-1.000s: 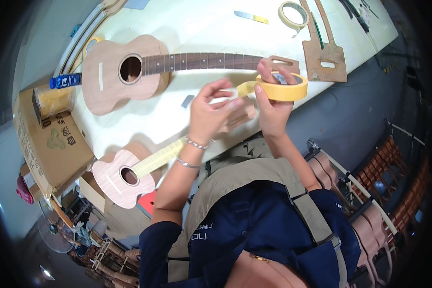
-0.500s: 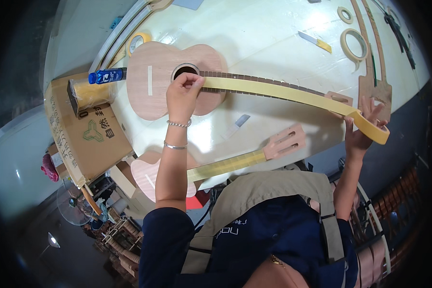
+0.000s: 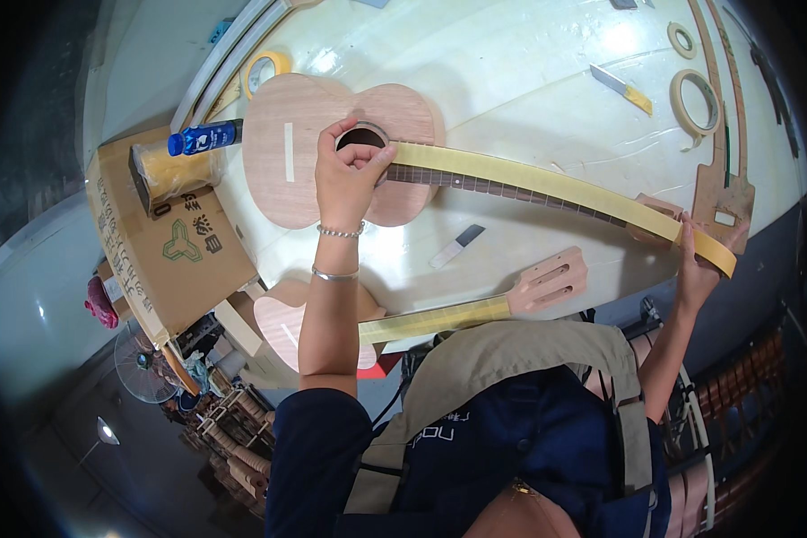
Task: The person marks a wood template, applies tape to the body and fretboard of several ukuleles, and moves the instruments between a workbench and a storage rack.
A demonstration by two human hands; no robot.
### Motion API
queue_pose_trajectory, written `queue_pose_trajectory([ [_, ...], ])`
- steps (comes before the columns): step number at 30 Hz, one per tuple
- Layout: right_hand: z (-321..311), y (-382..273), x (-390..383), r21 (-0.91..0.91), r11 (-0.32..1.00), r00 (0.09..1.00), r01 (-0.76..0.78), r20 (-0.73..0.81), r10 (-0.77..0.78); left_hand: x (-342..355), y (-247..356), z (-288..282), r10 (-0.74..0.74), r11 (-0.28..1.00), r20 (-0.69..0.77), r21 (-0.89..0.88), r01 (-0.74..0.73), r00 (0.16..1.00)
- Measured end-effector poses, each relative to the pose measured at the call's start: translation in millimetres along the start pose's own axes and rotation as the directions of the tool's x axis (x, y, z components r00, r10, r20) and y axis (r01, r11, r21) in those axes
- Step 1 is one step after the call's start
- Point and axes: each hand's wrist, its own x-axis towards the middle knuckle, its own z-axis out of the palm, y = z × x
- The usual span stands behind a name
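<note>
My left hand [image 3: 353, 172] pinches the end of a strip of yellow masking tape [image 3: 547, 184] beside the sound hole of an unfinished wooden ukulele [image 3: 287, 193]. The strip stretches along the dark fretboard [image 3: 502, 190], over its far side, while the near side with its frets shows. Past the headstock [image 3: 659, 215], my right hand [image 3: 698, 273] grips the tape roll [image 3: 717, 255], which is seen nearly edge-on. Nearer to me lies a second ukulele [image 3: 282, 314] with yellow tape on its neck, partly hidden by my left forearm.
Two tape rolls [image 3: 675, 100] and a yellow-handled knife [image 3: 620, 88] lie at the far right, near long wooden necks [image 3: 722, 193]. Another blade [image 3: 458, 246] rests between the ukuleles. A blue-capped bottle [image 3: 204, 137] and a cardboard box [image 3: 184, 247] stand at the left.
The tape strip has shifted from the near side of the fretboard toward its far side. My right hand has closed more around the roll; its fingers were spread before.
</note>
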Motion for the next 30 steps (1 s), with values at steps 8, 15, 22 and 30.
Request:
queue_pose_trajectory([
  [8,3,11,-8,0.173,0.982,0.996,-0.081,-0.014,0.084,-2,-2,8,0.222,0.941,-0.181,0.298,-0.161,0.958],
  [15,14,-15,-5,0.289,0.952,0.985,-0.098,-0.109,0.134,-38,-31,25,0.515,0.324,0.288,0.807,-0.494,0.808],
  [22,20,-6,-9,0.077,0.996,0.972,-0.041,-0.229,0.057,-62,-16,74,0.475,0.227,0.349,0.838,-0.496,0.808],
  [30,64,-7,-25,0.251,0.967,0.933,-0.051,-0.334,0.136,-124,45,182,0.689,0.357,0.657,0.06,-0.932,0.306],
])
